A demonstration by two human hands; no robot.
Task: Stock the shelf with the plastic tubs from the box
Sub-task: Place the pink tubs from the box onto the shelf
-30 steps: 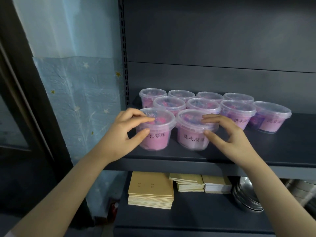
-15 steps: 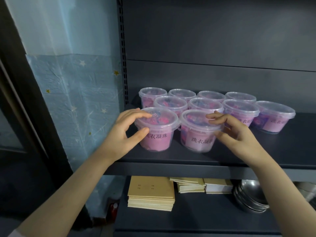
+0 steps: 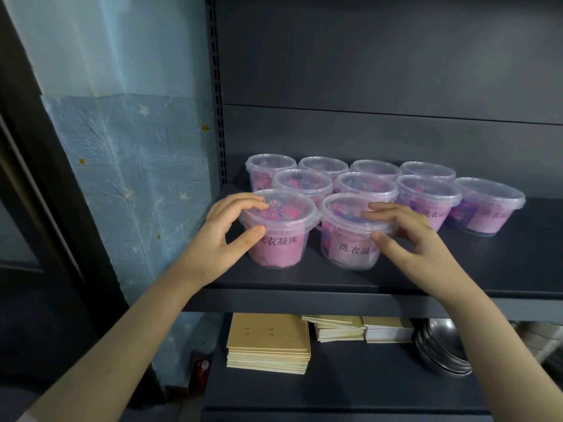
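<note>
Tubs (image 3: pixel 429 197), ten counted, are sitting on the dark shelf (image 3: pixel 457 269): four back, four middle, two front. Left hand (image 3: pixel 219 242) is pinching the left front tub (image 3: pixel 280 242), fingers on lid, thumb on wall. Right hand (image 3: pixel 417 239) is gripping the right front tub (image 3: pixel 347 242) likewise. Probably handling light, thin-walled and slick, so gripping under the rim is looking safest.

Ten lidded clear tubs (image 3: pixel 350 190) of pink contents stand upright, clustered on the dark shelf (image 3: pixel 457 278).
</note>
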